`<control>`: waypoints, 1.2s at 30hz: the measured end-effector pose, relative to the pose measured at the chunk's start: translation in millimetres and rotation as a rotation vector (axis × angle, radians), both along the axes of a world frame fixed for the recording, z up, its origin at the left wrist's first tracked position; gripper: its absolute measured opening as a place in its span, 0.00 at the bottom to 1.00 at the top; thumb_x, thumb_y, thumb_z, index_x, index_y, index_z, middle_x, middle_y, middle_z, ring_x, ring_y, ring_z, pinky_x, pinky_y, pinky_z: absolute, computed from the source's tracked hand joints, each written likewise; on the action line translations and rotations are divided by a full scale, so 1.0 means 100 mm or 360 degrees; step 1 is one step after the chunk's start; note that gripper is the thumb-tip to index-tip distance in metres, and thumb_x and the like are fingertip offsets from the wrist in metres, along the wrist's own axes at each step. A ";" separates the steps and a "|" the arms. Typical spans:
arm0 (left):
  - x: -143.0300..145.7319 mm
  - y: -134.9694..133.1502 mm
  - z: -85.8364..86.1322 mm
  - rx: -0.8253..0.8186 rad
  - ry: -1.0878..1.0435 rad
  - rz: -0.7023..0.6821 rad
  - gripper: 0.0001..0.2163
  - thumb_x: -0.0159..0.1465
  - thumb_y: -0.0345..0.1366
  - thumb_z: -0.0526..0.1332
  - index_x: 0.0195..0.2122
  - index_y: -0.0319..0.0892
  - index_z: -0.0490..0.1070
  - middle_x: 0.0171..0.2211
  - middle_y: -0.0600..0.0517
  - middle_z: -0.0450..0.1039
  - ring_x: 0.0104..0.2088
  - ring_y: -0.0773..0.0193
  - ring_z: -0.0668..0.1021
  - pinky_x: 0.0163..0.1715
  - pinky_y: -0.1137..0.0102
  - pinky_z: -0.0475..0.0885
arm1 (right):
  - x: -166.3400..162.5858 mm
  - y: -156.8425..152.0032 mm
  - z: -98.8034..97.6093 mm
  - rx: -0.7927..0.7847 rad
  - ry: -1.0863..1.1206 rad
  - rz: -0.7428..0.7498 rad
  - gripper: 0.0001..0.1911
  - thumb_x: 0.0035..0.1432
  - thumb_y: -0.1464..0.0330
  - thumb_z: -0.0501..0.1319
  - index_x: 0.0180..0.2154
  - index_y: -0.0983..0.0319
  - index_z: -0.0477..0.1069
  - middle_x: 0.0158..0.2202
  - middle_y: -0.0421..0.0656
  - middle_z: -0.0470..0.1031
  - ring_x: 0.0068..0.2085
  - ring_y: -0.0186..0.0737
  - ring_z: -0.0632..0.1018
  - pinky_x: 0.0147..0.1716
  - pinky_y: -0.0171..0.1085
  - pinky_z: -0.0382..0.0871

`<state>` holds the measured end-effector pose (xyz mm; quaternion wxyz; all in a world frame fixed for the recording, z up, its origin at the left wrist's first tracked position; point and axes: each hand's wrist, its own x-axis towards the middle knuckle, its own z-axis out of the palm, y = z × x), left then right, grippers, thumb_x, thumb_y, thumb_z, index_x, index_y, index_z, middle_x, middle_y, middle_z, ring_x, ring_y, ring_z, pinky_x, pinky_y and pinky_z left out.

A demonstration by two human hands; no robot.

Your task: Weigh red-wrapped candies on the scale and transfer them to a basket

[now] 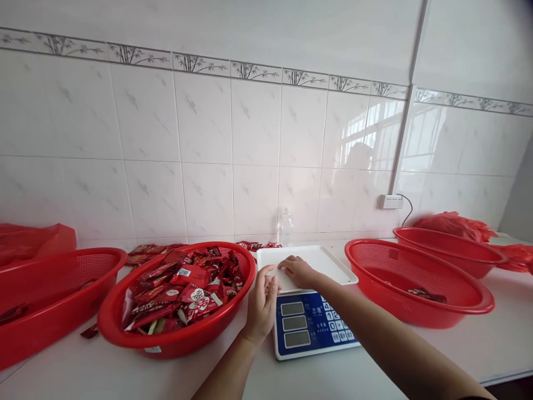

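Note:
A digital scale [310,322] with a blue front panel and a white weighing tray [325,261] stands on the white counter. My right hand [297,271] lies flat on the tray's near left part, fingers stretched out. My left hand [262,303] is against the scale's left edge, fingers extended along the tray's side, holding nothing. Just to the left sits a red mesh basket [233,316] filled with several red snack packets [187,286].
Another red basket [54,289] is at far left, two more red baskets [416,272] [449,247] at right, the nearer with a few packets. Red plastic bags [453,225] lie behind. A clear bottle [286,228] and a wall socket [390,201] are by the tiled wall.

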<state>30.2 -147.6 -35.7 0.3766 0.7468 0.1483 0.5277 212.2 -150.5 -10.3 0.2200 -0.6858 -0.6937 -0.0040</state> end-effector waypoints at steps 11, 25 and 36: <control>-0.01 0.00 -0.01 -0.0002 -0.0095 0.0072 0.14 0.69 0.43 0.50 0.51 0.42 0.62 0.29 0.53 0.68 0.30 0.64 0.74 0.35 0.69 0.71 | 0.29 -0.23 0.11 0.0038 -0.0095 -0.0410 0.13 0.65 0.62 0.58 0.46 0.63 0.70 0.45 0.45 0.74 0.42 0.39 0.76 0.42 0.44 0.73; 0.01 -0.01 -0.02 0.0022 -0.0052 0.0025 0.14 0.68 0.43 0.51 0.51 0.42 0.63 0.28 0.54 0.69 0.30 0.63 0.75 0.33 0.69 0.71 | 1.47 -1.23 0.19 0.0276 -0.0275 -0.1110 0.18 0.63 0.66 0.50 0.51 0.63 0.70 0.49 0.54 0.74 0.50 0.56 0.74 0.44 0.52 0.65; 0.01 -0.03 -0.07 0.0009 -0.0029 0.0060 0.12 0.69 0.41 0.51 0.51 0.43 0.62 0.27 0.55 0.68 0.30 0.65 0.75 0.33 0.69 0.71 | 0.82 -0.70 -0.30 0.0562 -0.0254 -0.0496 0.17 0.64 0.62 0.52 0.50 0.57 0.72 0.51 0.45 0.75 0.51 0.46 0.73 0.49 0.46 0.67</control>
